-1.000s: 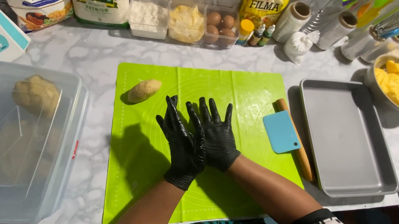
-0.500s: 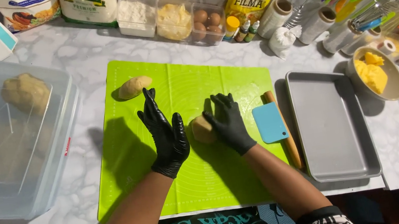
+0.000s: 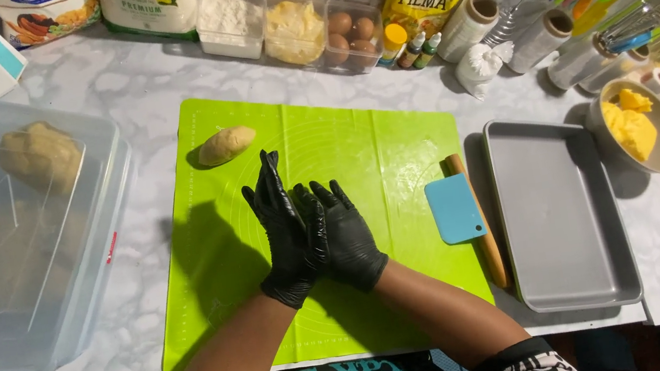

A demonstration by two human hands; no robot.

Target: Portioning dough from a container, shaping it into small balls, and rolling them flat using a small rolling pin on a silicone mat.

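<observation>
Your left hand (image 3: 284, 228) and right hand (image 3: 347, 236) have pressed back together, hiding the dough they held apart half a second ago; their grip can't be told.

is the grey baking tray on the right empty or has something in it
Empty. The grey baking tray shows only its bare metal floor; the blue scraper and wooden rolling pin lie beside it on the green mat.

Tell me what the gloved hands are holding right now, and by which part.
It cannot be told: the left hand and right hand are pressed palm to palm over the green mat, hiding whatever may lie between them.
</observation>
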